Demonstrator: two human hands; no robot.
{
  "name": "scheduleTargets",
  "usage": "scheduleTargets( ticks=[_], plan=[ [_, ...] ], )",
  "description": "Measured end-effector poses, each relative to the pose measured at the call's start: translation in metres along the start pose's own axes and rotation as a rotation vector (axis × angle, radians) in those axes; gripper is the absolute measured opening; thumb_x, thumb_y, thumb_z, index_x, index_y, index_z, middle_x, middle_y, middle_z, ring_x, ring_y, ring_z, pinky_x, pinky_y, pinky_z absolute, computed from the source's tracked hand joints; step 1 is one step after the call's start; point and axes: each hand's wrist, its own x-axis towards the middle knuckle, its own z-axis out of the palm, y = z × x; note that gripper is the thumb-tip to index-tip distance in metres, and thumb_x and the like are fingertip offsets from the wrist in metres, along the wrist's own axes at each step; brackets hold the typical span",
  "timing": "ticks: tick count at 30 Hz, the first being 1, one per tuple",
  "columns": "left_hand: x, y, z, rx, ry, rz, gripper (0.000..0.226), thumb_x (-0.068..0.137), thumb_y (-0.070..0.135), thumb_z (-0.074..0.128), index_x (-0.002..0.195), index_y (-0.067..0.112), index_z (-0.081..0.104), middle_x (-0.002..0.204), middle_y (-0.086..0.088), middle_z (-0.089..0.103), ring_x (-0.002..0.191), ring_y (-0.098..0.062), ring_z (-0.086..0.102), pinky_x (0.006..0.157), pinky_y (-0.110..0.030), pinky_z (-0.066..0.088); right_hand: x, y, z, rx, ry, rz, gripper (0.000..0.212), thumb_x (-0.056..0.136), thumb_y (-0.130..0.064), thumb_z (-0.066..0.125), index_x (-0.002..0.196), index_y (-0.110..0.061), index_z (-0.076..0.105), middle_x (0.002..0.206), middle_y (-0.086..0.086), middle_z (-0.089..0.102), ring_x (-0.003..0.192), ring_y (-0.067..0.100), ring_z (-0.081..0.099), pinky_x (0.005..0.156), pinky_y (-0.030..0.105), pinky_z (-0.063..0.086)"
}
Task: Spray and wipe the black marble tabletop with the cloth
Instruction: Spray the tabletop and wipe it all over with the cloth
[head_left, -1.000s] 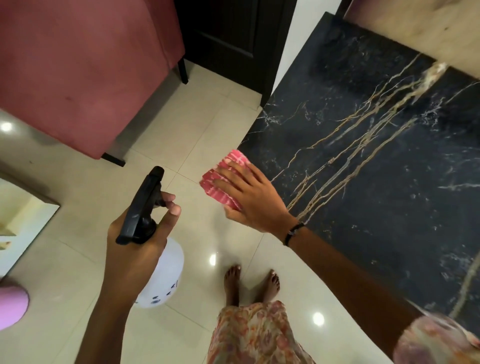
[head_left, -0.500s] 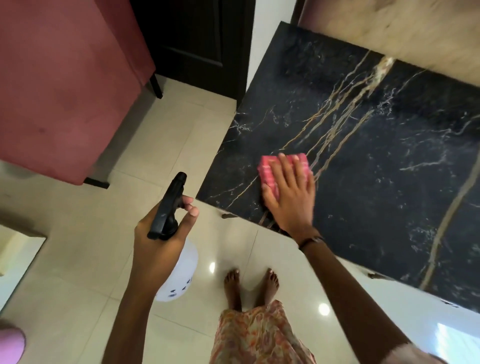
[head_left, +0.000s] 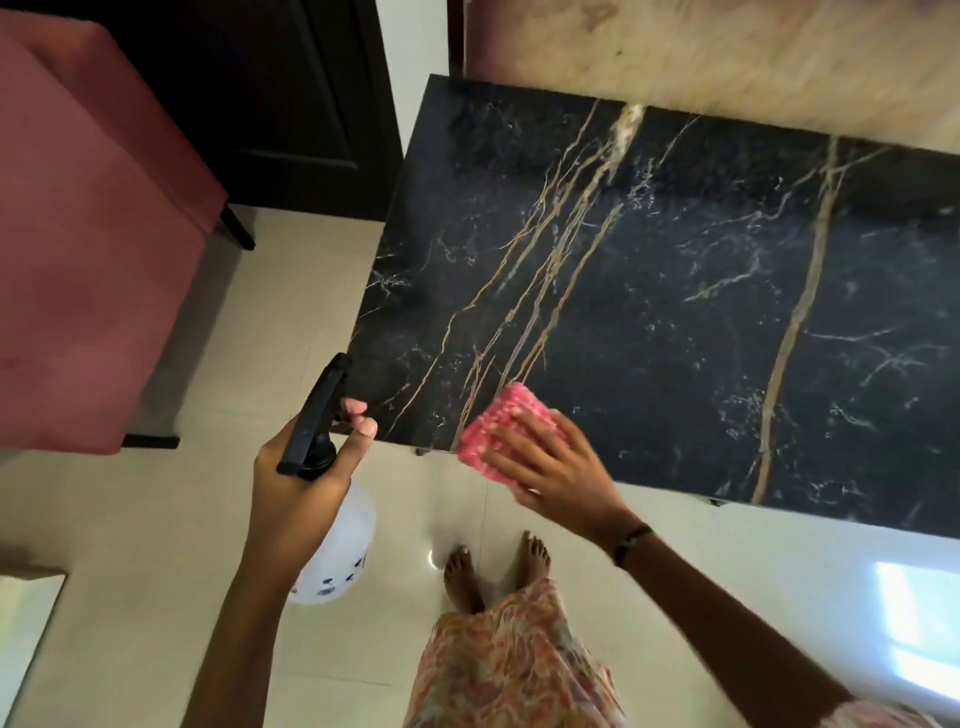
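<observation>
Right now the right hand (head_left: 550, 467) is pressing the pink cloth (head_left: 501, 423) flat, fingers spread, against the near edge of the black marble tabletop (head_left: 675, 291), close to its near-left corner, part of the cloth overhanging the edge; the left hand (head_left: 298, 467) is gripping the spray bottle (head_left: 332, 519) just off that corner, over the floor, its nozzle pointing toward the slab; the tabletop's long axis is running rightward and away from both hands, so most of the marble is lying to the right, nearer the cloth hand.
</observation>
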Motion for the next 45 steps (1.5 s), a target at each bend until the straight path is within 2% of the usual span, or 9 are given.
scheduleTargets(
  ticks=[4, 9, 14, 20, 24, 28, 37, 41, 45],
  plan=[
    [-0.002, 0.004, -0.001, -0.007, -0.007, -0.007, 0.010, 0.081, 0.030, 0.068, 0.091, 0.034, 0.068, 0.072, -0.031, 0.052, 0.053, -0.021, 0.038, 0.053, -0.022, 0.040, -0.076, 0.053, -0.001, -0.118, -0.049, 0.061, 0.060, 0.098, -0.043, 0.035, 0.151, -0.029, 0.014, 0.153, 0.006, 0.033, 0.146, 0.031, 0.013, 0.116, 0.052, 0.017],
    [-0.009, 0.008, -0.004, 0.014, -0.017, -0.034, 0.010, 0.082, 0.028, 0.068, 0.088, 0.037, 0.067, 0.076, -0.036, 0.051, 0.055, -0.024, 0.038, 0.056, -0.026, 0.039, -0.040, 0.023, -0.018, -0.066, -0.114, 0.056, 0.095, 0.071, -0.035, 0.079, 0.148, -0.028, 0.023, 0.152, 0.005, 0.036, 0.142, 0.034, 0.025, 0.110, 0.062, 0.029],
    [-0.017, 0.007, -0.015, 0.054, -0.003, -0.023, 0.010, 0.082, 0.026, 0.068, 0.092, 0.030, 0.067, 0.067, -0.033, 0.047, 0.048, -0.017, 0.038, 0.047, -0.014, 0.038, 0.091, -0.070, -0.038, 0.028, -0.021, -0.086, 0.072, 0.081, -0.025, 0.070, 0.143, -0.036, 0.036, 0.152, -0.004, 0.037, 0.142, 0.025, 0.030, 0.111, 0.057, 0.031],
    [-0.027, 0.003, -0.022, 0.115, 0.040, -0.056, 0.020, 0.073, 0.042, 0.066, 0.088, 0.030, 0.063, 0.051, -0.006, 0.042, 0.043, -0.008, 0.043, 0.048, -0.009, 0.039, 0.160, -0.108, -0.055, -0.017, -0.159, -0.291, 0.055, 0.075, -0.032, 0.074, 0.126, -0.039, 0.057, 0.141, -0.015, 0.049, 0.136, 0.021, 0.041, 0.108, 0.050, 0.038],
    [-0.033, 0.008, -0.014, 0.120, 0.008, -0.068, 0.025, 0.073, 0.042, 0.067, 0.091, 0.025, 0.065, 0.055, -0.015, 0.043, 0.050, -0.017, 0.042, 0.053, -0.017, 0.042, 0.121, -0.080, -0.040, -0.055, -0.171, -0.323, 0.068, 0.089, -0.016, 0.058, 0.146, -0.035, 0.027, 0.156, -0.006, 0.027, 0.145, 0.028, 0.020, 0.117, 0.054, 0.020],
    [-0.037, 0.025, 0.006, 0.104, -0.084, -0.035, 0.023, 0.076, 0.036, 0.067, 0.093, 0.021, 0.066, 0.071, -0.029, 0.056, 0.052, -0.022, 0.044, 0.058, -0.029, 0.042, 0.066, -0.045, -0.032, -0.015, -0.122, -0.240, 0.072, 0.083, -0.016, 0.064, 0.145, -0.034, 0.032, 0.150, -0.004, 0.040, 0.141, 0.026, 0.032, 0.116, 0.047, 0.024],
    [-0.055, 0.056, 0.077, 0.038, -0.148, -0.090, 0.021, 0.080, 0.031, 0.068, 0.100, 0.024, 0.069, 0.074, 0.009, 0.066, 0.066, -0.014, 0.061, 0.086, -0.047, 0.050, -0.102, 0.061, -0.012, 0.065, -0.083, -0.005, 0.062, 0.084, -0.020, 0.062, 0.140, -0.031, 0.037, 0.147, 0.003, 0.045, 0.140, 0.032, 0.034, 0.107, 0.056, 0.036],
    [-0.073, 0.068, 0.130, 0.043, -0.197, -0.086, 0.013, 0.080, 0.029, 0.069, 0.093, 0.029, 0.069, 0.070, 0.014, 0.068, 0.058, 0.002, 0.061, 0.082, -0.037, 0.048, -0.187, 0.118, -0.007, 0.080, -0.046, 0.095, 0.045, 0.085, -0.019, 0.055, 0.129, -0.028, 0.046, 0.141, 0.004, 0.050, 0.138, 0.033, 0.037, 0.108, 0.058, 0.034],
    [-0.099, 0.086, 0.195, 0.054, -0.234, -0.089, 0.018, 0.077, 0.037, 0.069, 0.094, 0.031, 0.070, 0.078, 0.010, 0.067, 0.085, -0.032, 0.061, 0.085, -0.042, 0.050, -0.279, 0.180, -0.010, 0.075, -0.020, 0.210, 0.040, 0.081, -0.013, 0.067, 0.118, -0.025, 0.059, 0.133, 0.007, 0.058, 0.132, 0.032, 0.045, 0.108, 0.056, 0.037]
  ],
)
